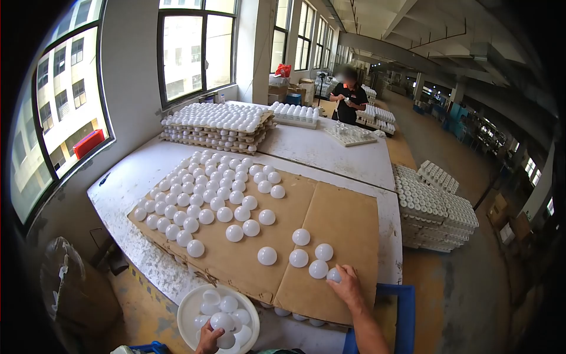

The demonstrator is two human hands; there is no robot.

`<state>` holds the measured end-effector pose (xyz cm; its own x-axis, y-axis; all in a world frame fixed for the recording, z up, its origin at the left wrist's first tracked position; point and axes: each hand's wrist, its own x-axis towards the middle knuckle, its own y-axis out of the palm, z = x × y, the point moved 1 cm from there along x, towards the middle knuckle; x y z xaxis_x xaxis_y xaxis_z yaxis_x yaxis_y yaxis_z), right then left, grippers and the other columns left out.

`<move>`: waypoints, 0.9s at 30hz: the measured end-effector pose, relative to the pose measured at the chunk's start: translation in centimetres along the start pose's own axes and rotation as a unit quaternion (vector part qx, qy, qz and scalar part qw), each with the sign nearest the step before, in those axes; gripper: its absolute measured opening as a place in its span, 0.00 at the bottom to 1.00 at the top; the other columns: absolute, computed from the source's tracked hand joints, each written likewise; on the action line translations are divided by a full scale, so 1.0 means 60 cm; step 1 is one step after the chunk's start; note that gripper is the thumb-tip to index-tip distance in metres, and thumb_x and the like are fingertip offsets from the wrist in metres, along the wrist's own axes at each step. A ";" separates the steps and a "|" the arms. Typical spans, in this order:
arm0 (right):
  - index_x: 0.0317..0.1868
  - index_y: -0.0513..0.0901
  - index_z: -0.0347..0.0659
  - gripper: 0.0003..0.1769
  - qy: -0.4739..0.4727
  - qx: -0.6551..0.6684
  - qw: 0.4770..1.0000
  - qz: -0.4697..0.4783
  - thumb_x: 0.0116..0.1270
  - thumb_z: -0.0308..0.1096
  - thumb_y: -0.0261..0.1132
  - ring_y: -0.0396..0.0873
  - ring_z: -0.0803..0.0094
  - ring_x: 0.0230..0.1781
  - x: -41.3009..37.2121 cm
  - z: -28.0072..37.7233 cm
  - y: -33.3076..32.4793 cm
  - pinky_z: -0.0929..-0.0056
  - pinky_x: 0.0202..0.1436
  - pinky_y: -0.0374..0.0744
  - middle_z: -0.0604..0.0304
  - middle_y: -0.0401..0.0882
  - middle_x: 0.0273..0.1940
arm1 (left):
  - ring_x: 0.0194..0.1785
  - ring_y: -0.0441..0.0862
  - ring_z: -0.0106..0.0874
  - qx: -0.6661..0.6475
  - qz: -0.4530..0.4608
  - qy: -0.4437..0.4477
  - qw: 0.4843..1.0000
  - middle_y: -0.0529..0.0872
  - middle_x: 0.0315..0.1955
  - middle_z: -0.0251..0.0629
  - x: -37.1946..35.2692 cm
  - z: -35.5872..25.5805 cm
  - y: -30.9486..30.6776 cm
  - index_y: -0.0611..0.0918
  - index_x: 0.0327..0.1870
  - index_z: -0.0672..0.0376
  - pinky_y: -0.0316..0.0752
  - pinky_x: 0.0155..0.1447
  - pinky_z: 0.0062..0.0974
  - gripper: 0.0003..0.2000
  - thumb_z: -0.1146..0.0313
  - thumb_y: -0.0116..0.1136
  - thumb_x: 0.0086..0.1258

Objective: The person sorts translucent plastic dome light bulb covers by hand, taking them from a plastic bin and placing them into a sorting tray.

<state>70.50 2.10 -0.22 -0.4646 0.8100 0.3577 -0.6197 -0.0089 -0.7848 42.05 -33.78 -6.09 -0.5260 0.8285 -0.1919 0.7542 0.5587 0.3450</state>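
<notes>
On the cardboard (pixel 336 218), right hand (pixel 348 286) fingertips pinch a white dome (pixel 333 275).

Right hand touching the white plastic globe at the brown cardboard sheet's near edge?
Touching. Head view: right hand closes over the white plastic globe, no gap.

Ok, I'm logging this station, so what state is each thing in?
Cardboard, lying flat, right part mostly bare.
Rows of domes, covering its left part.
Bowl, partly filled with domes.
Right hand, holding a dome at the cardboard's near edge.
Left hand, in the bowl, grip unclear.
Stacked trays, full.
</notes>
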 end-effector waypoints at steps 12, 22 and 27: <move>0.61 0.73 0.38 0.34 -0.366 0.312 0.841 0.248 0.54 0.38 0.73 0.76 0.51 0.52 -0.140 0.314 0.057 0.55 0.51 0.77 0.49 0.74 0.58 | 0.49 0.81 0.33 -0.005 0.173 -0.198 0.965 0.82 0.48 0.40 -0.016 0.020 0.012 0.74 0.59 0.66 0.76 0.54 0.31 0.30 0.59 0.69 0.58; 0.66 0.68 0.44 0.42 -0.243 0.359 0.809 0.397 0.52 0.42 0.75 0.72 0.57 0.59 -0.175 0.279 0.064 0.65 0.63 0.72 0.50 0.71 0.60 | 0.53 0.76 0.28 0.241 0.340 -0.179 0.891 0.82 0.49 0.36 0.007 0.013 0.062 0.76 0.58 0.63 0.70 0.61 0.29 0.29 0.59 0.70 0.59; 0.64 0.70 0.43 0.39 -0.099 0.355 0.815 0.448 0.53 0.45 0.74 0.72 0.56 0.60 -0.197 0.265 0.035 0.64 0.63 0.72 0.51 0.71 0.60 | 0.50 0.77 0.23 0.248 0.350 -0.195 0.882 0.83 0.46 0.33 0.009 -0.017 0.100 0.79 0.55 0.64 0.71 0.58 0.26 0.24 0.61 0.68 0.61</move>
<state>64.63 -16.80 1.92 -0.9809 0.1821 -0.0678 -0.1526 -0.9382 -0.3107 45.88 -30.02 -3.21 0.2380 0.8726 -0.4264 0.9708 -0.2270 0.0774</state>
